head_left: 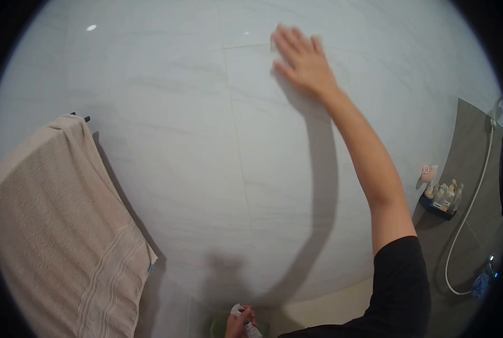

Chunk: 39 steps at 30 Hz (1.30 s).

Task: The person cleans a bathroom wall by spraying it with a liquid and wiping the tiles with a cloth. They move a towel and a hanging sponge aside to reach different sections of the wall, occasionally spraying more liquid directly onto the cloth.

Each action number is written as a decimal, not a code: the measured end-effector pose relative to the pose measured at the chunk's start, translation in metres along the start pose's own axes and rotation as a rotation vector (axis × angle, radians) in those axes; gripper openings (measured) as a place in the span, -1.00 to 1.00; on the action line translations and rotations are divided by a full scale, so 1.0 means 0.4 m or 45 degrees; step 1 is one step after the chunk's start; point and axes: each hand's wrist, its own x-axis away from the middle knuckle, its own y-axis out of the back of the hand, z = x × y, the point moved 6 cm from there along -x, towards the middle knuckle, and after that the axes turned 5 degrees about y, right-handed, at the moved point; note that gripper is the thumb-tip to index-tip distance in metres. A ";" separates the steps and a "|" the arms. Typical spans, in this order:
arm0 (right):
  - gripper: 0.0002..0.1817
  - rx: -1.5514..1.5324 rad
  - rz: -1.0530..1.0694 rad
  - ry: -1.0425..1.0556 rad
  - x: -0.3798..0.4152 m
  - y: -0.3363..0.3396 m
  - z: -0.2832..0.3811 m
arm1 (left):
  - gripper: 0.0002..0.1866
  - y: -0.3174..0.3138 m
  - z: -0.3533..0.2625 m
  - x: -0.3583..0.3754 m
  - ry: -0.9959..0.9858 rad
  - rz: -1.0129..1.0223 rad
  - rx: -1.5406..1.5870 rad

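Observation:
My right hand is raised high, its fingers spread against the pale marble-look wall tiles, close to a tile joint. Slight motion blur softens the fingertips. Low in the view, my left hand is closed around a small white item. White parts stick out above and below the fingers, and the lower part carries faint marks. Its kind cannot be made out. Behind that hand is part of a greenish round-edged object, mostly hidden.
A beige towel hangs from a dark rail on the left. At right, a dark corner shelf holds several bottles, with a pink item above. A shower hose loops beside a blue bath puff.

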 end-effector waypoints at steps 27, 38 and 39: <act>-0.28 -0.435 0.880 0.424 0.790 -0.014 0.399 | -0.79 0.009 0.052 -0.002 0.107 0.246 0.344; -0.17 -0.181 0.249 -0.270 -0.003 0.040 -0.158 | -0.70 -0.004 0.024 -0.029 0.106 0.120 0.087; -0.18 -0.111 0.267 -0.253 -0.001 0.047 -0.145 | -0.70 0.000 0.026 -0.028 0.136 0.076 0.045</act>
